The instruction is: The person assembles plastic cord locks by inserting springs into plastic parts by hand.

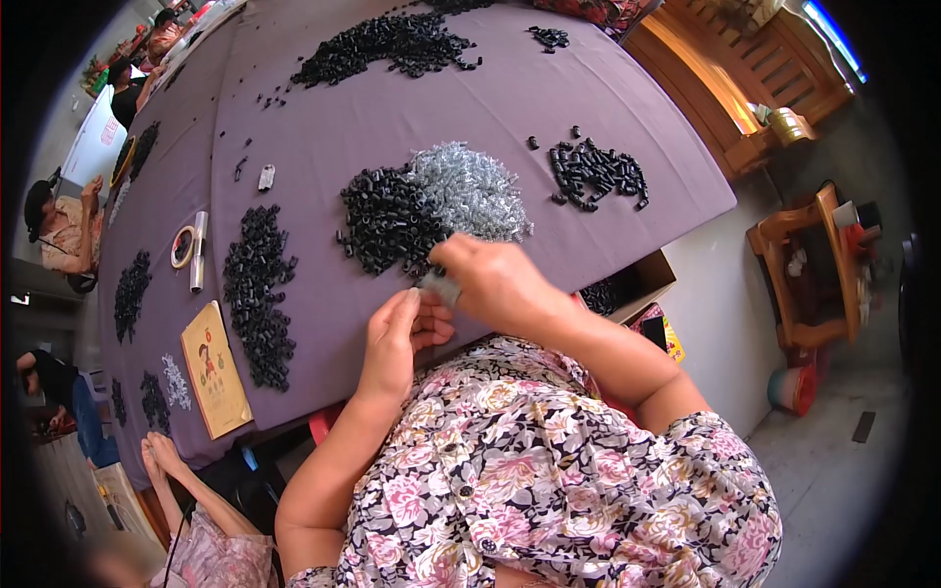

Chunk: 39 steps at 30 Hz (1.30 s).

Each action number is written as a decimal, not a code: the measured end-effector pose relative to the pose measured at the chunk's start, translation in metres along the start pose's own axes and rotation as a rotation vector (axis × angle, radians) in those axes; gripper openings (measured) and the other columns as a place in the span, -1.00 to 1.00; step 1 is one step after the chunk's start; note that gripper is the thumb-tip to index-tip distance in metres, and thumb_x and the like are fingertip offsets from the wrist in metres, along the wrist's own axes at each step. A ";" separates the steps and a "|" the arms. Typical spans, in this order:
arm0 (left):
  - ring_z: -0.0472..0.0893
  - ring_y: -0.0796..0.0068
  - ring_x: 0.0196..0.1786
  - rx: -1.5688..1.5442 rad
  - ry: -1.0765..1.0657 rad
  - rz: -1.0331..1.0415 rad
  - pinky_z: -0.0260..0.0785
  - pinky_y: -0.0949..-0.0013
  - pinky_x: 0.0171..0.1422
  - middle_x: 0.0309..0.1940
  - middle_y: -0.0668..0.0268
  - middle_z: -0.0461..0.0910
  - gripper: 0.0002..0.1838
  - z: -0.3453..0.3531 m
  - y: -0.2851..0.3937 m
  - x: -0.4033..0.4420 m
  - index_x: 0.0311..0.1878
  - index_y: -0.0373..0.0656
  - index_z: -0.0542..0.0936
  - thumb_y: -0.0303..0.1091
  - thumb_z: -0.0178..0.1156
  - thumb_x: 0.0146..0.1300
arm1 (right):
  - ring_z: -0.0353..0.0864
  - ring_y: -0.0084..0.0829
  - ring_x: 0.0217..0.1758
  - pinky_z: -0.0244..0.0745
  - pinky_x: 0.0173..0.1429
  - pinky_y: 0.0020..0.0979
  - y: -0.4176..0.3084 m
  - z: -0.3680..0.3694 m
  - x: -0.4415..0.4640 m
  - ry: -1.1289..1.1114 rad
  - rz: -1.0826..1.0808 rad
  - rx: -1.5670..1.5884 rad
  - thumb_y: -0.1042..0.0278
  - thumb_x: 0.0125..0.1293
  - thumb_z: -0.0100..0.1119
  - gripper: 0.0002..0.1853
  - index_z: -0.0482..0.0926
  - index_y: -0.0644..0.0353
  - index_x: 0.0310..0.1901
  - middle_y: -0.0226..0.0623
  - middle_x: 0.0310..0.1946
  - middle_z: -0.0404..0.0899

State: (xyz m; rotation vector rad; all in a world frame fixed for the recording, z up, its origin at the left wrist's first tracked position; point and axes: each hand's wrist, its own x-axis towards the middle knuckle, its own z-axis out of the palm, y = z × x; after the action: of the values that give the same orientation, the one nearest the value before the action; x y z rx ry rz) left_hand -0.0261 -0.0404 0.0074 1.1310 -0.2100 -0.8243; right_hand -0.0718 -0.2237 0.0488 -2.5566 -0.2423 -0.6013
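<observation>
Step in hand: I judge that I am working one small piece between my two hands, handling it by fingertip at the near edge of the purple tablecloth (323, 118).
Left hand (394, 338): thumb and fingers curled close, tips turned toward the right hand; whether a piece is pinched there I cannot tell.
Right hand (493, 279): fingers bent inward, blurred; how tightly they close, and on what, I cannot make out.
Grey patch (443, 288): between my two sets of fingertips, beneath the right hand; a piece or a finger covering, I cannot tell which.
Black heap (387, 216): just beyond my fingertips, on the far side.
Clear heap (472, 191): touching the black heap on its right, beyond my right hand.
Next move: in my judgement it calls for a steady left hand and a light, well-aligned right one.
</observation>
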 end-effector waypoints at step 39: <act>0.54 0.14 0.19 0.497 0.687 1.347 0.34 0.11 0.36 0.05 -0.12 0.56 -0.51 -0.068 0.229 -0.137 0.07 -0.52 0.50 -0.17 -0.04 0.42 | 0.68 -0.03 -0.14 0.59 -0.07 -0.14 0.106 -0.055 -0.017 0.321 0.270 -0.384 0.48 0.11 0.30 -0.52 0.59 0.12 0.14 -0.20 -0.03 0.56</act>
State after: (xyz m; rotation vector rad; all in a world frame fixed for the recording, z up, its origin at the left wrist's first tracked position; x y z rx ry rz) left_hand 0.0242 0.1407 0.2089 1.3307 -0.5212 0.8459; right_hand -0.0772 -0.3439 0.0380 -2.7265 0.3559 -1.0151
